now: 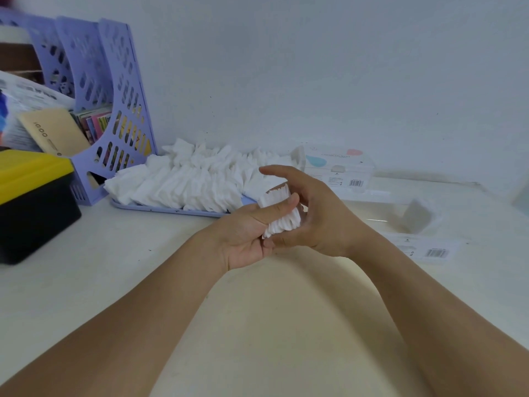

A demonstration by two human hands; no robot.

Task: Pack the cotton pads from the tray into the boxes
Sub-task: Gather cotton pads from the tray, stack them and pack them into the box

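Currently both hands clamp 1 stack of cotton pads (282, 214) just in front of the tray (171, 210): left hand (249, 239) thumb on top, right hand (317, 213) cupping. Risk: loose squeeze fans the stack, pads spill before reaching the clear box (337, 170) right of the tray.

Two bare forearms reach into view from the lower edge, with no sleeve, cuff, watch or band showing anywhere along them up to the wrists. The left hand (246, 233) and the right hand (317, 213) are ungloved and carry no rings, and the nails that show, on the left thumb and on one fingertip just below it, are short and unpainted. Both forearms look smooth, without marks or tattoos on the surfaces turned to the camera, and they broaden steadily toward the bottom corners of the view
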